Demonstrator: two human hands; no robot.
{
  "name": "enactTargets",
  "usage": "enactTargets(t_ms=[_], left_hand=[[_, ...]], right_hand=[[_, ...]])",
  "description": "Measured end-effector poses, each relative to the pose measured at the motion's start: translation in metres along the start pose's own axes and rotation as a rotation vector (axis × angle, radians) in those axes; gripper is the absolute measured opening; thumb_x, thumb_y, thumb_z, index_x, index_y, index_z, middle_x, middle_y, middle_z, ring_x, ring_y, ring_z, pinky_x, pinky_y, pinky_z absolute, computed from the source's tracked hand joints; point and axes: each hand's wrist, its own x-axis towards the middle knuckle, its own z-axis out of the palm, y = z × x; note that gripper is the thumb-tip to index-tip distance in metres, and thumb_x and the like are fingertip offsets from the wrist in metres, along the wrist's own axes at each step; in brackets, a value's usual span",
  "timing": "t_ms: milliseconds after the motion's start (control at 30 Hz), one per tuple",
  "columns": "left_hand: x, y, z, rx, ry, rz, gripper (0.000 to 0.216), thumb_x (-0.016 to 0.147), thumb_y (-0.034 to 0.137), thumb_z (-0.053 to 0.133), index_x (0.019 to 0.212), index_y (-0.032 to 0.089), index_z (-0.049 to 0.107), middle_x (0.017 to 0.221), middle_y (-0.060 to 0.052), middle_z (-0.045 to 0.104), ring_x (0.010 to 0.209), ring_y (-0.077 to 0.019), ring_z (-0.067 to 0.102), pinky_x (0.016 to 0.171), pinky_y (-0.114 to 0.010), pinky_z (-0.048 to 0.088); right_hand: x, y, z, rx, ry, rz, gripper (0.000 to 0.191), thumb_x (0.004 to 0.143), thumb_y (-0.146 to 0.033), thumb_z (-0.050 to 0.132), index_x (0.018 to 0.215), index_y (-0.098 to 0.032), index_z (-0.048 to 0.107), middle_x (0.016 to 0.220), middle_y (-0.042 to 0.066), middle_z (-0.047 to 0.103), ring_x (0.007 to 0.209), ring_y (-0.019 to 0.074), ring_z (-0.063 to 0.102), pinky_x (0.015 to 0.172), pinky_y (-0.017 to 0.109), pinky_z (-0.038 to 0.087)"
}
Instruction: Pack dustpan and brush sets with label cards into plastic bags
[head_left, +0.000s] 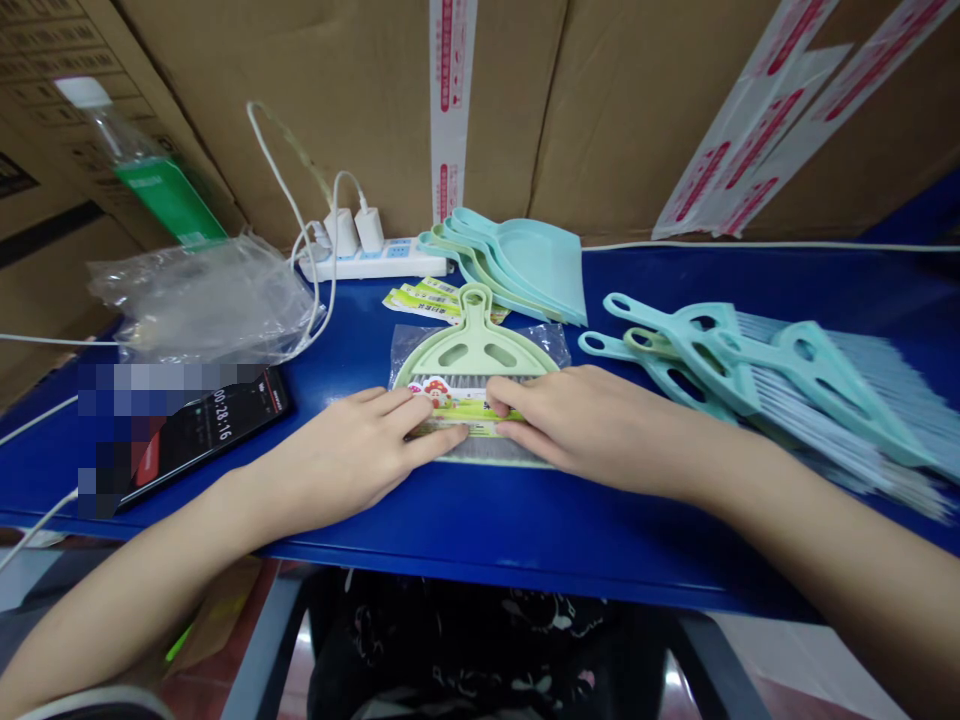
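A pale green mini dustpan point(475, 350) with a brush inside lies in a clear plastic bag on the blue table point(525, 520). A yellow-green paper label point(465, 410) sits across the bag's lower part. My left hand point(367, 450) rests on the label's left end, fingers stretched flat and pressing down. My right hand point(577, 420) presses the label's right end, fingers curled onto it.
A stack of teal dustpans point(525, 260) and spare labels point(424, 298) lie behind. Several teal brushes point(787, 380) lie at right. A phone point(202, 435), crumpled plastic bags point(202, 300), a bottle point(142, 170) and a power strip point(375, 260) with chargers are at left. Cardboard boxes point(637, 110) stand behind.
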Motion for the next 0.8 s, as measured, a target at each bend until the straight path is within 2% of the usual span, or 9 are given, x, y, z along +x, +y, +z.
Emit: enactTargets(t_ms=[800], left_hand=[[0.0, 0.0005, 0.0002, 0.001, 0.0, -0.011, 0.037, 0.092, 0.014, 0.048, 0.127, 0.022, 0.056, 0.103, -0.009, 0.065, 0.086, -0.0219, 0.065, 0.074, -0.036, 0.056]], right_hand=[[-0.0003, 0.0002, 0.0028, 0.001, 0.03, -0.009, 0.015, 0.094, -0.022, 0.039, 0.092, -0.017, 0.053, 0.073, 0.005, 0.065, 0.056, 0.0167, 0.054, 0.051, 0.028, 0.021]])
